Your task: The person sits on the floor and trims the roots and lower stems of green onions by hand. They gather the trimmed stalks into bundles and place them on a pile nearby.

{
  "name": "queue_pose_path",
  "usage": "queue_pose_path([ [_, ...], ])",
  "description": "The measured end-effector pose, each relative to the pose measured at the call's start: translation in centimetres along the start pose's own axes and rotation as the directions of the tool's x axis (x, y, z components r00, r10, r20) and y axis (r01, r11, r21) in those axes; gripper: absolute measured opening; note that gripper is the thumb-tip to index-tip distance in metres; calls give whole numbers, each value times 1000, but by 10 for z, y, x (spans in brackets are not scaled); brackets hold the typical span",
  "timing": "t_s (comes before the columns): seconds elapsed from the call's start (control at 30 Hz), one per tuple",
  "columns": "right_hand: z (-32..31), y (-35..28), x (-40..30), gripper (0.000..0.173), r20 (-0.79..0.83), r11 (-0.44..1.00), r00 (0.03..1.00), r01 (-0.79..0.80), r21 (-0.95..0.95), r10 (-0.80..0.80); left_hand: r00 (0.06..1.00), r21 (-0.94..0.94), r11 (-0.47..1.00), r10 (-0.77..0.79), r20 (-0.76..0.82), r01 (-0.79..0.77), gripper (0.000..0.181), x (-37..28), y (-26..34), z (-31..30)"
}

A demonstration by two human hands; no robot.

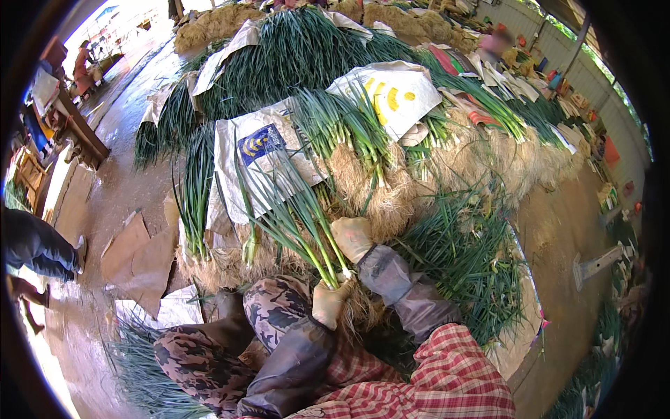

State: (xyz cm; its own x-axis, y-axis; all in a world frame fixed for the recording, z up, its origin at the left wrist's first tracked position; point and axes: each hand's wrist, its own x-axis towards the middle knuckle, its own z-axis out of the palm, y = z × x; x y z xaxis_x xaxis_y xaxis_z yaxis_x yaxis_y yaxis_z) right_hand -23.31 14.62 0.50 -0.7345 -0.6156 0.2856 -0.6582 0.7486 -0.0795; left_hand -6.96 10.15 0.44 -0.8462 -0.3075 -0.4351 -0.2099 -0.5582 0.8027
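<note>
My left hand (330,304), in a pale glove, is closed around the white lower ends of a few green onion stalks (309,246). Their leaves fan away from me, and fibrous roots hang below the hand. My right hand (352,238), gloved too, is at the right side of the same stalks; its fingers are partly hidden, so its grip is unclear. Just beyond lie rooted green onion bunches (348,167) and a printed white woven sack (230,173). To the right of my hands is a heap of loose green leaves (466,262).
A large pile of green onions (293,47) rises ahead, partly covered by another white sack (408,94). Brown sheet material (138,262) lies on the wet floor at left. A person's legs (39,246) are at the left edge. Loose greens (152,366) lie at lower left.
</note>
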Motion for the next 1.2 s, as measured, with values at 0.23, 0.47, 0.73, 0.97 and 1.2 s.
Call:
queue_pose_path([
  [0.23,-83,7,-97,25,116,494,923,-299,817,367,999,-275,961,-34,-25,26,19,-2,10,-9],
  [0.47,-103,57,-135,38,647,628,677,-683,373,351,951,-417,879,-115,288,233,36,-5,17,2],
  [0.73,-62,3,-70,28,509,42,858,-508,861,-66,914,-216,933,-200,354,288,25,-8,9,-15],
  [0.97,-50,-16,-91,19,25,627,988,-116,770,152,955,-403,882,-143,260,242,29,-9,14,2],
  [1.2,-40,36,-3,51,97,865,973,-233,444,211,996,-614,784,-52,74,87,28,-11,37,-1],
])
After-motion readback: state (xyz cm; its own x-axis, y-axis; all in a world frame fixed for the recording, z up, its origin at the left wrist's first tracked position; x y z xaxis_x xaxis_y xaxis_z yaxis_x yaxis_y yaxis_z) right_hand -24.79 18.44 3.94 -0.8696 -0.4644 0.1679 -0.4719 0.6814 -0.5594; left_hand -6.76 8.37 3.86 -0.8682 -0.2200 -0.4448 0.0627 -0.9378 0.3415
